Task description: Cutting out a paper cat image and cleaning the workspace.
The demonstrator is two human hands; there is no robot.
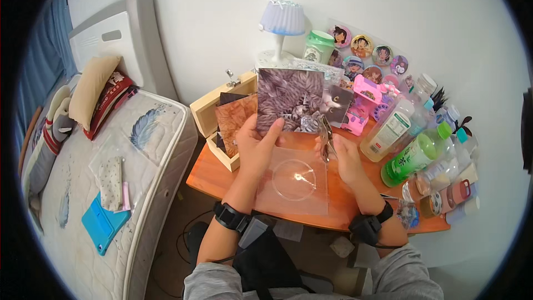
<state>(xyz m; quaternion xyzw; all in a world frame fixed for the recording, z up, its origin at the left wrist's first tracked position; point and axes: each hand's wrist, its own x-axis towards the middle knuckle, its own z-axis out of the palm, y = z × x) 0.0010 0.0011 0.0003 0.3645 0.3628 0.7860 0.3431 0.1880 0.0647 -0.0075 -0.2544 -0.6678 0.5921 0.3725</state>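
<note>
My left hand [257, 143] grips the lower left edge of a square picture card [290, 91] with a grey striped fur print, thumb in front. The card is held up over the desk. My right hand [342, 158] pinches a narrow, shiny silver-brown piece [326, 138] beside the card's lower right corner; its exact kind is unclear. Behind the card's right side shows another picture [337, 105] with a grey and white cat. On the desk below lies a clear plastic sheet [272, 203] with a round outline.
At left on the orange-brown desk [208, 172], an open wooden box [205, 114] holds brown fur-print cards [230, 119]. A lamp [282, 22], a green jar [318, 47], round badges and pink toys stand behind. Bottles [411, 158] crowd the right side. A bed [111, 150] stands left.
</note>
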